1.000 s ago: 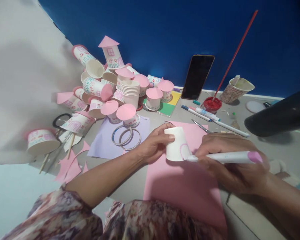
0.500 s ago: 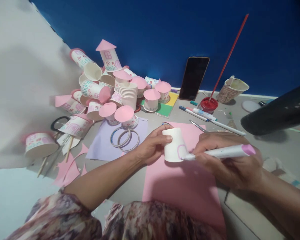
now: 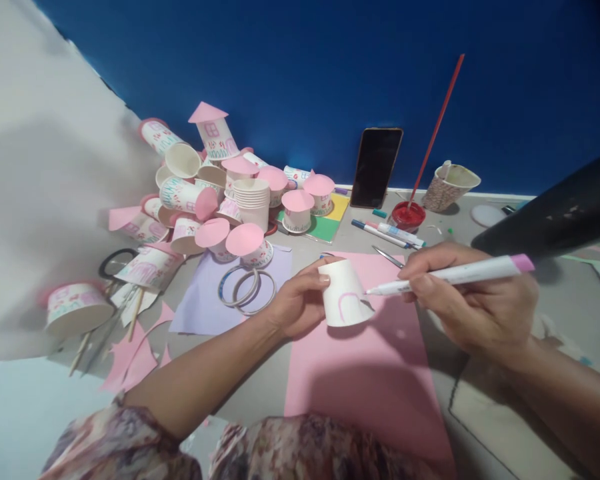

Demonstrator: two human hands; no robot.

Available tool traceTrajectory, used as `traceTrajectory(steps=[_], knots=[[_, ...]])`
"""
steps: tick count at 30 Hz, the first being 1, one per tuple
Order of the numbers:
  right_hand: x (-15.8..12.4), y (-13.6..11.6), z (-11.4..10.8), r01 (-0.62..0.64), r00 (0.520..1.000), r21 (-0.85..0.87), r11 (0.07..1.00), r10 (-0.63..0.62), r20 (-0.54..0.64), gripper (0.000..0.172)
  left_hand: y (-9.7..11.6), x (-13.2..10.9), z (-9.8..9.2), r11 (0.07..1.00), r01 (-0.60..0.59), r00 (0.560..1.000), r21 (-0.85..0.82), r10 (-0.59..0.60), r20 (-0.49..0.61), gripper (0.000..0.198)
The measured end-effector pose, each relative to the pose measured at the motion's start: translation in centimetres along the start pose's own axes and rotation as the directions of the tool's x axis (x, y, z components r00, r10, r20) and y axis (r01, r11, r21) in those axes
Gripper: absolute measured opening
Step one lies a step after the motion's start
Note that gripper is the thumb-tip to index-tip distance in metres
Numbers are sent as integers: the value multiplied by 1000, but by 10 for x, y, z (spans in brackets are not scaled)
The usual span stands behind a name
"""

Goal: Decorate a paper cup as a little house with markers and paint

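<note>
While the left hand (image 3: pixel 300 300) grips the white tapered paper cup (image 3: pixel 334 297) above the pink paper sheet (image 3: pixel 313 373), here's the right hand (image 3: pixel 480 310) pinching the slim white, pink-ended marker (image 3: pixel 465 272) near 1 curved pink outline (image 3: pixel 349 295), where light, steady strokes should keep lines even.

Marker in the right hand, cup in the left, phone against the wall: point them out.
Marker (image 3: pixel 473 271): head view, on the white barrel.
Held cup (image 3: pixel 341 285): head view, on the side wall.
Phone (image 3: pixel 377 168): head view, on the dark screen.
</note>
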State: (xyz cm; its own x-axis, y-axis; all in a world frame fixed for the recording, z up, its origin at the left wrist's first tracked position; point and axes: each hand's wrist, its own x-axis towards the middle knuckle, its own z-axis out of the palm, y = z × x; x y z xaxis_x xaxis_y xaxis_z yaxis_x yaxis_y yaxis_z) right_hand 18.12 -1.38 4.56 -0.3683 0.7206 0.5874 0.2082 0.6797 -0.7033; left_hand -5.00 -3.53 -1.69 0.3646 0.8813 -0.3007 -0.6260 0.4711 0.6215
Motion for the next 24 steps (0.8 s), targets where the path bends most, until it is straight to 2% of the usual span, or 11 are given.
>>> traceTrajectory(steps=[3,9,17,24], knots=[[0,3,-1,4,1000,-5,1000,-4,-14,13,2,0,1,999,-3,1000,-40,3,-19,44],[2,1,3,27,992,57,998,-34,121,13,2,0,1,999,-7,1000,-42,7,-10,44],[1,2,4,68,991,13,998,-69,114,18,0,-1,-2,1000,8,1000,12,-8,-15,44],[-2,2,4,56,992,19,998,-57,116,15,0,-1,-1,1000,4,1000,2,-4,-3,47]])
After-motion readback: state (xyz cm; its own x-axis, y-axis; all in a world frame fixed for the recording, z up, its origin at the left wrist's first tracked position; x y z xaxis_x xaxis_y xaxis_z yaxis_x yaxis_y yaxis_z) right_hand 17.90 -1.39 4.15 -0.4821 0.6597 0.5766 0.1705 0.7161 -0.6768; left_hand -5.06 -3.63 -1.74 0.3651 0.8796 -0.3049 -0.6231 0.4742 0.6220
